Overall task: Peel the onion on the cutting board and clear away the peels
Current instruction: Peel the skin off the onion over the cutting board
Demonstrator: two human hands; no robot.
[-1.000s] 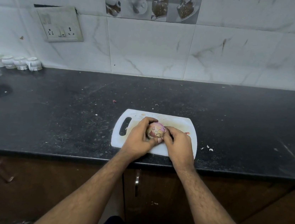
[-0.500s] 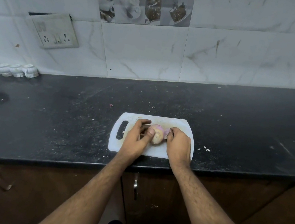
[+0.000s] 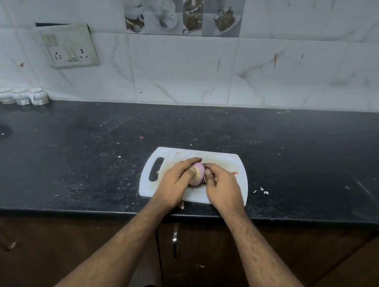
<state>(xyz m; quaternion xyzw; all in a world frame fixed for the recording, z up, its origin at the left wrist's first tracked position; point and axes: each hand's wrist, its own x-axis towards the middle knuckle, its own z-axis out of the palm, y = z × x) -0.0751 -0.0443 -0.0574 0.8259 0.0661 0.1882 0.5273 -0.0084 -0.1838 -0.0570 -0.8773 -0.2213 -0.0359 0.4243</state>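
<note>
your black countertop (image 3: 301, 157) carries the white cutting board (image 3: 227, 160) near its front edge. your left hand (image 3: 175, 182) and right hand (image 3: 222, 189) both curl around the onion (image 3: 198, 174), gripping it between them over the board's centre; small peel scraps (image 3: 262, 191) lie just right of the board.

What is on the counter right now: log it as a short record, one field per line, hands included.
surface: black countertop, speckled with scraps
board: white cutting board near the front edge, handle slot to the left
onion: onion on the board between both hands, pale purple flesh showing
left hand: left hand grips the onion, thumb across it
right hand: right hand grips the onion's right side with its fingertips
loose peel: peel bits on the counter right of the board
wall: switch plate on the tiles
far left: small white cups
</note>
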